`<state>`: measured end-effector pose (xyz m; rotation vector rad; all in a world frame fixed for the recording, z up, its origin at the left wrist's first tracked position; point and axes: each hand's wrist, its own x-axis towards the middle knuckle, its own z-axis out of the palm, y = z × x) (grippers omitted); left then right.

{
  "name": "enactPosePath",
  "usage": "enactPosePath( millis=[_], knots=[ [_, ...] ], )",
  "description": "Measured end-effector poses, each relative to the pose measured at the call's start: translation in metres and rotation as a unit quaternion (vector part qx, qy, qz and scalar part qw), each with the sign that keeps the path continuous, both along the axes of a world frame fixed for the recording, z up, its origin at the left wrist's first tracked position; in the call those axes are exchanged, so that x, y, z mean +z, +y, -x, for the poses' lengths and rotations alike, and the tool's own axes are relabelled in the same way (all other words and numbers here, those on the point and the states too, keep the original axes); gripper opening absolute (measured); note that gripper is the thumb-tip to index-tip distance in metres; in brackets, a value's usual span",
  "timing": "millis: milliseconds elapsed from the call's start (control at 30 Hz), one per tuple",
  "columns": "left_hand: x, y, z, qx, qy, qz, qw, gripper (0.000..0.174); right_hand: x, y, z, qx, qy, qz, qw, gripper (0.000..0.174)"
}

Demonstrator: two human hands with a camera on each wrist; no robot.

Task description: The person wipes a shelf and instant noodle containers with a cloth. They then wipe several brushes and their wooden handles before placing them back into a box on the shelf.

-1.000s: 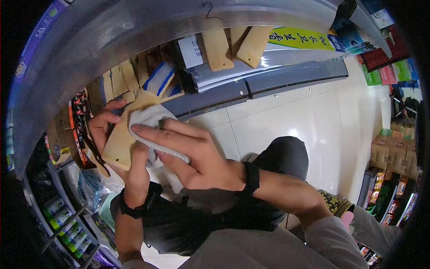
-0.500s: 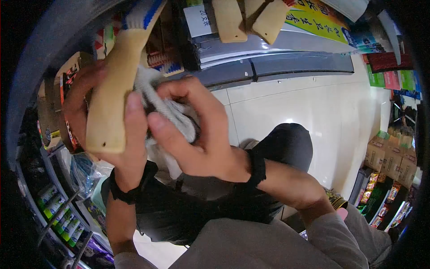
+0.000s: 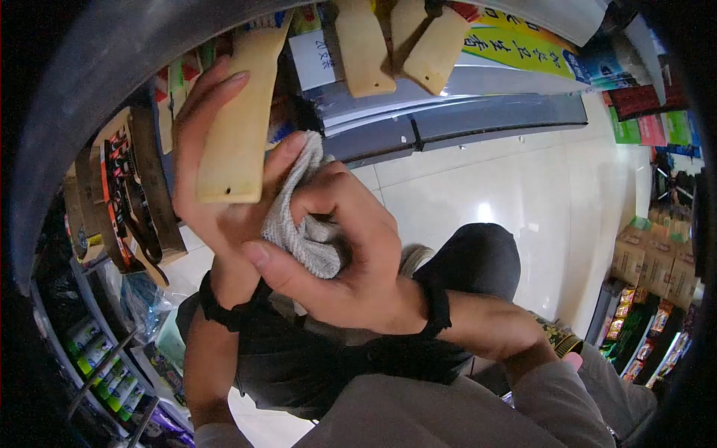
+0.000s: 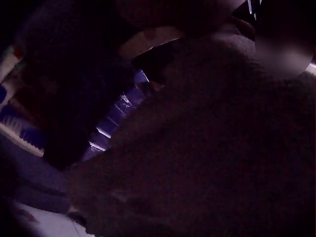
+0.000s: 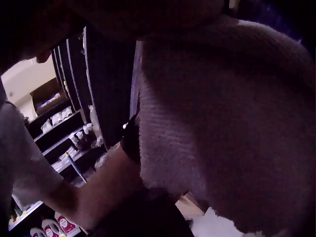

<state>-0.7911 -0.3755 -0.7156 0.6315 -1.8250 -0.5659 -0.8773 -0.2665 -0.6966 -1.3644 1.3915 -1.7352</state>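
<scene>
My left hand (image 3: 224, 224) grips a brush with a flat pale wooden handle (image 3: 239, 131). A small hole marks the handle's near end, and the bristle end points away, toward the shelf. Bunched in my right hand (image 3: 355, 257) is a grey-white ribbed cloth (image 3: 295, 224), beside the left thumb and the handle's near end. The right thumb lies toward the left wrist. Both wrist views are dark: the cloth (image 5: 168, 123) fills much of the right one.
Several similar wooden handles (image 3: 364, 56) lie on boxes at the shelf's front. A white label (image 3: 312, 60) and a yellow-green printed pack (image 3: 515, 52) sit beside them. An open carton (image 3: 127, 194) stands left. Shelves of bottles (image 3: 104, 366) are lower left; cartons (image 3: 653, 261) stand right.
A second ago the cloth was pressed on the brush handle. Both hands then raised the brush and turned it; the right hand has drawn the cloth off the handle, beside the left thumb.
</scene>
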Motion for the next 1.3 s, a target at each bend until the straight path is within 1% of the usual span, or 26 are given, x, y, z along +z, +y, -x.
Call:
enactPosePath(
  millis=[67,100,167,200,233,300,333,367,433,500,600,667,700,767,800,867,900,967,1000,1033,1067,1100,1133,1167,1233,1300],
  knots=[
    [-0.002,0.003,0.014,-0.008,0.044,-0.059,0.997,0.054,0.001,0.002,0.003,-0.008,-0.024,-0.012,1.000,0.029],
    [-0.005,0.000,0.018,-0.009,0.046,-0.058,0.997,0.054,0.001,0.002,0.004,-0.016,-0.052,-0.028,0.998,0.028],
    [-0.011,-0.005,0.023,-0.018,-0.023,-0.065,0.997,0.052,-0.005,0.004,0.007,-0.030,-0.047,-0.028,0.998,0.026],
    [-0.009,-0.006,0.024,-0.044,-0.047,-0.065,0.996,0.050,-0.007,0.005,0.009,-0.042,-0.043,-0.029,0.998,0.024],
    [-0.012,-0.008,0.026,-0.044,-0.046,-0.066,0.996,0.050,-0.008,0.007,0.011,-0.042,-0.042,-0.029,0.998,0.024],
    [-0.016,-0.016,0.032,-0.096,-0.088,-0.022,0.991,0.054,-0.010,0.008,0.016,-0.048,-0.044,-0.041,0.997,0.023],
    [-0.014,-0.015,0.035,-0.121,-0.111,-0.049,0.985,0.056,-0.009,0.008,0.018,-0.046,-0.043,-0.040,0.997,0.023],
    [-0.011,-0.016,0.039,-0.118,-0.111,-0.048,0.986,0.056,-0.009,0.009,0.020,-0.047,-0.052,-0.046,0.996,0.023],
    [-0.008,-0.019,0.046,-0.052,-0.286,0.041,0.956,0.061,-0.007,0.012,0.022,-0.045,-0.063,-0.051,0.996,0.022],
    [-0.005,-0.014,0.053,-0.067,-0.275,0.030,0.959,0.066,-0.002,0.015,0.024,-0.047,-0.096,-0.083,0.991,0.022],
    [-0.006,-0.014,0.055,-0.064,-0.279,0.027,0.958,0.067,-0.006,0.014,0.025,-0.050,-0.095,-0.063,0.992,0.022],
    [-0.010,-0.017,0.050,-0.064,-0.223,0.056,0.971,0.065,-0.004,0.013,0.025,-0.050,-0.099,-0.067,0.992,0.022],
    [-0.012,-0.020,0.044,-0.063,-0.224,0.057,0.971,0.065,-0.003,0.013,0.024,-0.053,-0.101,-0.072,0.991,0.022],
    [-0.017,-0.026,0.026,-0.022,-0.182,0.060,0.981,0.056,-0.003,0.011,0.022,-0.053,-0.105,-0.077,0.990,0.022],
    [-0.019,-0.029,0.018,-0.022,-0.185,0.060,0.981,0.056,-0.004,0.010,0.020,-0.055,-0.107,-0.084,0.989,0.022],
    [-0.024,-0.036,0.001,0.111,-0.248,-0.078,0.959,0.040,-0.004,0.010,0.014,-0.040,-0.130,-0.101,0.986,0.021],
    [-0.028,-0.041,-0.008,0.113,-0.249,-0.077,0.959,0.040,-0.004,0.009,0.011,-0.025,-0.149,-0.117,0.982,0.020],
    [-0.042,-0.055,-0.029,0.138,-0.383,-0.092,0.909,0.031,-0.004,0.006,0.006,-0.021,-0.140,-0.116,0.983,0.020],
    [-0.064,-0.064,-0.041,0.145,-0.331,-0.259,0.896,0.031,-0.004,0.005,0.003,-0.019,-0.131,-0.115,0.985,0.020],
    [-0.090,-0.066,-0.062,0.148,-0.334,-0.258,0.894,0.031,-0.004,0.003,0.000,-0.016,-0.134,-0.114,0.984,0.020],
    [-0.117,-0.066,-0.083,0.117,-0.360,-0.218,0.899,0.032,-0.004,0.002,-0.003,-0.007,-0.142,-0.121,0.983,0.019],
    [-0.108,-0.060,-0.084,0.086,-0.385,-0.177,0.902,0.033,-0.003,0.000,-0.006,0.002,-0.148,-0.127,0.981,0.018],
    [-0.099,-0.048,-0.087,0.049,-0.442,-0.157,0.882,0.040,-0.004,-0.002,-0.008,0.003,-0.150,-0.126,0.981,0.018],
    [-0.104,-0.048,-0.092,0.051,-0.443,-0.157,0.881,0.040,-0.006,-0.004,-0.011,0.010,-0.138,-0.116,0.983,0.017],
    [-0.140,-0.049,-0.106,0.068,-0.366,-0.212,0.904,0.041,-0.009,-0.010,-0.014,0.021,-0.126,-0.104,0.986,0.016],
    [-0.185,-0.049,-0.120,0.084,-0.285,-0.264,0.918,0.043,-0.010,-0.017,-0.018,-0.003,-0.077,-0.055,0.996,0.016]
  ],
)
